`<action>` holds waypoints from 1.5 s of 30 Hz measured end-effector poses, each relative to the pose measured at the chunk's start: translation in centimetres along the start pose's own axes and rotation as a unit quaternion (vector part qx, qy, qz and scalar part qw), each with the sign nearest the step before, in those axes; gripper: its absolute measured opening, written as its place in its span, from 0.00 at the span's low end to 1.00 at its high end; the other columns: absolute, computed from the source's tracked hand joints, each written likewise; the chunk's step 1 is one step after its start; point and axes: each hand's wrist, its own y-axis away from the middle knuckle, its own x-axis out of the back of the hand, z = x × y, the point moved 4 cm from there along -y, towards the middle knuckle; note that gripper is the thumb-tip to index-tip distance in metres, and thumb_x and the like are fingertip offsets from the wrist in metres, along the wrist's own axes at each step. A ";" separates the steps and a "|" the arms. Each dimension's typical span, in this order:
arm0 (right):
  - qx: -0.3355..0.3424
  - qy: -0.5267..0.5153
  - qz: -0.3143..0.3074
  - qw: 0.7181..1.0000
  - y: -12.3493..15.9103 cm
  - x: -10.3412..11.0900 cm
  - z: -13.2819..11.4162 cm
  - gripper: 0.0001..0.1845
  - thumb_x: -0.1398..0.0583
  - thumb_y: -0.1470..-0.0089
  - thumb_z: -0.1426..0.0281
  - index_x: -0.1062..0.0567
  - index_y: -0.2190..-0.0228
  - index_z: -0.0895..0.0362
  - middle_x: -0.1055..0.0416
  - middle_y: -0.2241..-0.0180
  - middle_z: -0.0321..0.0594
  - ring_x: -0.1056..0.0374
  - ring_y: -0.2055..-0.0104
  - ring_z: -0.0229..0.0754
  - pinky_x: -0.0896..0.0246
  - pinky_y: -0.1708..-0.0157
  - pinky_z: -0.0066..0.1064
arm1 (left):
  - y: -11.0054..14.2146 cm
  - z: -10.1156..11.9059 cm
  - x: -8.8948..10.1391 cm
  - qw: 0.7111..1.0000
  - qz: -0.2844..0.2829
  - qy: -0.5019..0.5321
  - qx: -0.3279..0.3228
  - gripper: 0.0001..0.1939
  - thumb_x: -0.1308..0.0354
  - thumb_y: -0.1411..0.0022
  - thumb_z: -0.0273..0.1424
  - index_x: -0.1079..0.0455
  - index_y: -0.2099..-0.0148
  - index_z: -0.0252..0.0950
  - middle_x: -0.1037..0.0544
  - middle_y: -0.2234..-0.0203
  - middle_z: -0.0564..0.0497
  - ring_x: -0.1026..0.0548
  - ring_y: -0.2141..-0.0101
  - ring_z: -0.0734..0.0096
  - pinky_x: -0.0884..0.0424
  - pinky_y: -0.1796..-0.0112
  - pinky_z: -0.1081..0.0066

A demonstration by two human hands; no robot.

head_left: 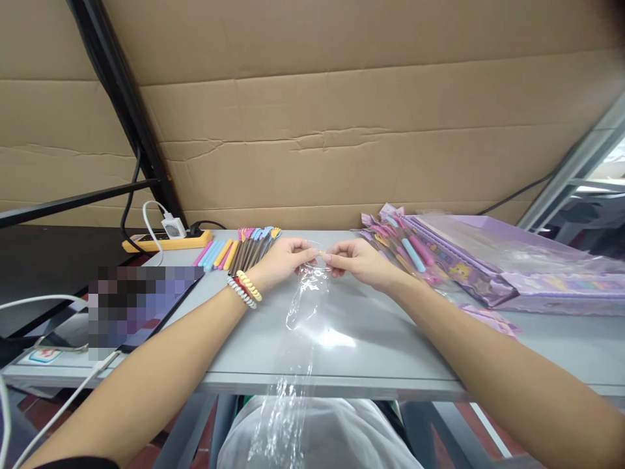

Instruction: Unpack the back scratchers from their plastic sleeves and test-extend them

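Observation:
My left hand [288,257] and my right hand [359,260] meet above the middle of the table, fingers pinched on the top of a long clear plastic strip [305,293]. The strip trails down over the table edge onto my lap. A tiny yellowish bit shows between the fingertips, too small to name. Beside my left hand lies a row of pen-like sticks [224,254] in pink, blue, yellow and brown, with shaped colored tips. Right of my right hand is a pile of similar sticks [413,254], some apparently in clear wrappers with pink printed tops.
A purple printed box [508,293] with clear film on it stands at the right, near pink printed packets [491,319]. At left are an orange power strip [190,241] with a white charger [173,226], a tablet-like device [168,319] and cables. Cardboard [312,150] walls the back.

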 end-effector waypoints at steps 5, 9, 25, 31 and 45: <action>-0.003 0.003 0.007 1.000 0.0 0.1 -0.2 0.21 0.33 0.59 0.54 0.27 0.76 0.60 0.27 0.76 0.41 0.33 0.76 0.34 0.37 0.72 0.29 | 0.0 -0.2 0.1 1.000 -0.004 -0.021 0.010 0.15 0.40 0.45 0.41 0.33 0.73 0.33 0.30 0.77 0.53 0.34 0.77 0.79 0.36 0.74 0.74; -0.004 0.005 0.020 1.000 -0.2 0.5 0.0 0.21 0.32 0.58 0.54 0.28 0.76 0.60 0.26 0.76 0.41 0.34 0.78 0.33 0.38 0.74 0.27 | -0.1 0.0 0.2 0.999 0.011 -0.042 0.000 0.14 0.40 0.45 0.39 0.33 0.74 0.33 0.31 0.79 0.54 0.35 0.79 0.79 0.37 0.76 0.74; 0.065 0.294 -0.008 0.954 0.9 -0.3 0.0 0.60 0.34 0.62 0.47 0.50 0.35 0.56 0.38 0.43 0.55 0.31 0.55 0.51 0.37 0.58 0.39 | 1.1 1.0 7.7 0.835 0.492 -0.246 0.013 0.09 0.49 0.42 0.34 0.34 0.72 0.38 0.23 0.76 0.50 0.24 0.70 0.65 0.32 0.63 0.67; 0.113 0.401 -0.013 0.909 1.2 -0.7 -0.5 0.52 0.34 0.58 0.55 0.48 0.36 0.54 0.42 0.42 0.53 0.35 0.53 0.52 0.38 0.56 0.41 | 1.1 0.7 8.8 0.813 0.531 -0.239 0.027 0.08 0.52 0.40 0.33 0.35 0.69 0.37 0.23 0.71 0.47 0.24 0.66 0.62 0.31 0.63 0.65; 0.120 0.424 0.245 0.864 0.9 4.6 -2.1 0.19 0.41 0.50 0.65 0.24 0.56 0.55 0.37 0.51 0.49 0.34 0.60 0.45 0.38 0.56 0.39 | -0.2 -0.7 6.9 0.905 0.324 -0.270 0.050 0.40 0.47 0.44 0.53 0.46 0.38 0.31 0.21 0.64 0.45 0.23 0.63 0.59 0.32 0.64 0.65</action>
